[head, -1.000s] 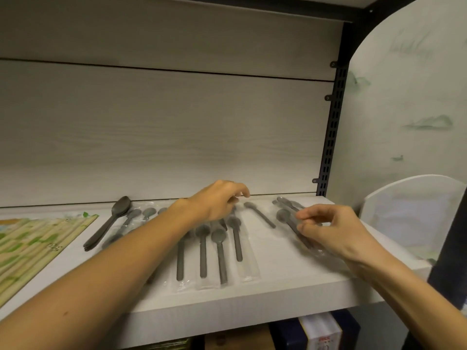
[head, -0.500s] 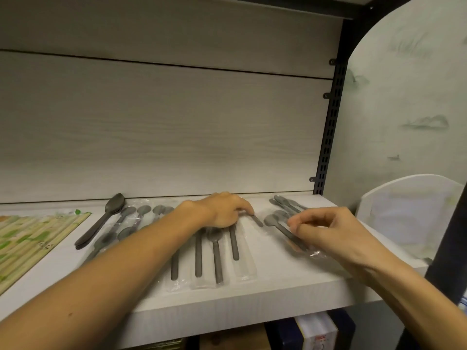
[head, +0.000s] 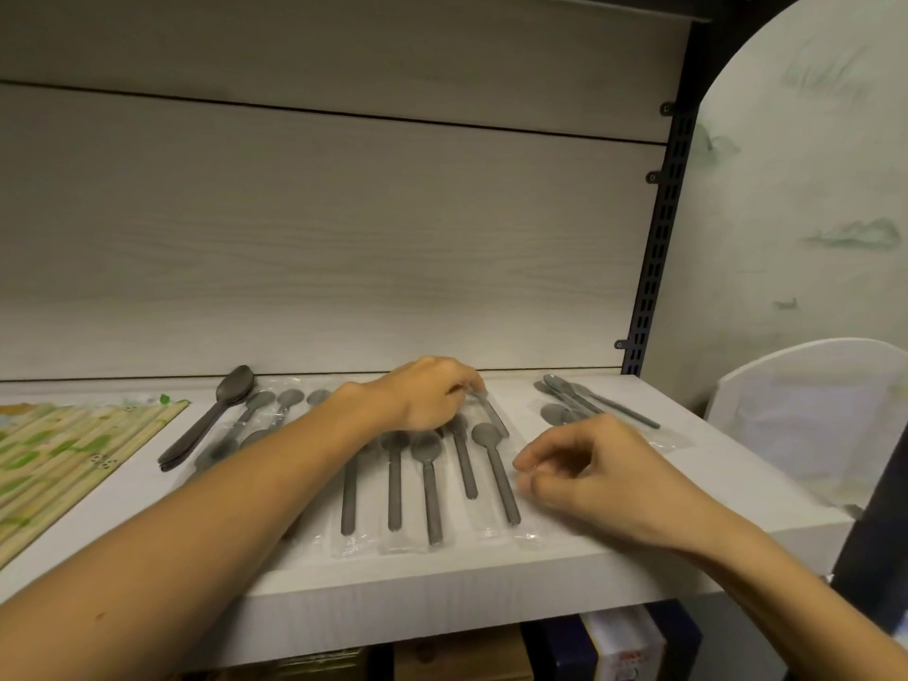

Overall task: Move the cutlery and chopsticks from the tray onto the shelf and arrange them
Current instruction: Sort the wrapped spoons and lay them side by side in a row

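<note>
Our left hand pinched a wrapped spoon at the shelf's back; our right hand hovered loosely curled, holding nothing, beside the spoon row; chopsticks lay far left.

head camera looks down, close over shelf.

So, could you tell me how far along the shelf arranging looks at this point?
Mostly done, it seems: chopstick packets lie at the shelf's left, and wrapped spoons sit in a row mid-shelf. In hand: the left hand touches a wrapped spoon at the back, while the right hand hovers beside the row. Left: the loose pile of spoons on the right. No tray is visible.
</note>
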The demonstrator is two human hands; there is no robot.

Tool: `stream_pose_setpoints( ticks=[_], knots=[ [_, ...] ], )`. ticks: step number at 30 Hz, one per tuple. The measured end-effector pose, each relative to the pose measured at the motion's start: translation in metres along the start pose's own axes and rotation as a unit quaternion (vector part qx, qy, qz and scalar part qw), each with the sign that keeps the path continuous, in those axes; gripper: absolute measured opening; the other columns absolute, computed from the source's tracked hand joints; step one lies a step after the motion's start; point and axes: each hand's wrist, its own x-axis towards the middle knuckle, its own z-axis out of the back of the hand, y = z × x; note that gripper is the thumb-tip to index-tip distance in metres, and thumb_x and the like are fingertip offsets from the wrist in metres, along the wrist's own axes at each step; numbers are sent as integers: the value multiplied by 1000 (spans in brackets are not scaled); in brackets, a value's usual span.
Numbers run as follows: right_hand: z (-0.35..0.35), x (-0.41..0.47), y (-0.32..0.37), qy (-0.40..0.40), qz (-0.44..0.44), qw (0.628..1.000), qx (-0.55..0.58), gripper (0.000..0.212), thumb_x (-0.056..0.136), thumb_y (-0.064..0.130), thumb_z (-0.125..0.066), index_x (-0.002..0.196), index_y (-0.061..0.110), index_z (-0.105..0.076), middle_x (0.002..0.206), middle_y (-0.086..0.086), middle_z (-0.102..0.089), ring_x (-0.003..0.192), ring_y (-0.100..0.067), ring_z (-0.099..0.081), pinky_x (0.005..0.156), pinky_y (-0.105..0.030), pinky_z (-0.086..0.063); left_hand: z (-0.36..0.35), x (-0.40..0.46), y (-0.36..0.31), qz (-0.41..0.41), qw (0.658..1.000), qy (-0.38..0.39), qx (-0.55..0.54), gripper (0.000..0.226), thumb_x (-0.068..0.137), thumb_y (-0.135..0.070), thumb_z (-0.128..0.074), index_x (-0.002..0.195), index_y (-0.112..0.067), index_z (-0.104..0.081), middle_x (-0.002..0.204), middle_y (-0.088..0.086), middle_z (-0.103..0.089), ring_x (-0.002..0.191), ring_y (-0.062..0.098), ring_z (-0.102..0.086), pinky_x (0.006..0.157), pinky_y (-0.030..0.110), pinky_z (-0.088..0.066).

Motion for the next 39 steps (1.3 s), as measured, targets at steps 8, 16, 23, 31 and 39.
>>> stream_pose_setpoints(
  ticks=[8, 16, 23, 31, 39],
  knots=[
    [6, -4, -10, -30, 12, 999, -13, 9, 82, 17, -73, 89, 20, -78, 74, -5, -71, 60, 3, -55, 61, -9, -44, -7, 5, -16, -12, 998, 55, 0, 40, 95, -12, -37, 126, -25, -60, 134, -6, -57, 125, 16, -47, 107, 29, -36],
    [-1, -9, -15, -10, 97, 989, -108, 19, 87, 43, -63, 102, 36, -71, 106, 20, -57, 105, 1, -49, 92, -18, -38, 2, 0, -17, 18, 1000, 24, -2, 40, 95, -12, -35, 122, -25, -62, 133, -3, -57, 126, 18, -47, 108, 35, -36],
    [-3, -4, -17, 23, 133, 983, -124, 23, 91, 43, -57, 107, 36, -71, 110, 21, -60, 110, -4, -48, 99, -24, -36, 3, -1, -31, 15, 999, 12, 27, 36, 95, -15, -38, 120, -25, -62, 128, -1, -60, 116, 19, -51, 99, 36, -43],
    [46, -14, -54, -106, 34, 971, -212, 18, 86, 41, -62, 100, 33, -70, 99, 11, -63, 93, -11, -55, 83, -32, -46, 2, 16, -51, 16, 999, 0, 52, 33, 93, -20, -41, 118, -29, -61, 122, -3, -61, 110, 21, -54, 95, 37, -44],
    [48, -3, -72, -120, -19, 968, -219, 8, 80, 28, -62, 74, 26, -68, 76, 8, -67, 74, -16, -60, 65, -31, -51, -8, 19, -77, 17, 995, -68, 67, 29, 93, -24, -44, 115, -30, -62, 114, -9, -62, 97, 15, -53, 78, 28, -39]
  ],
)
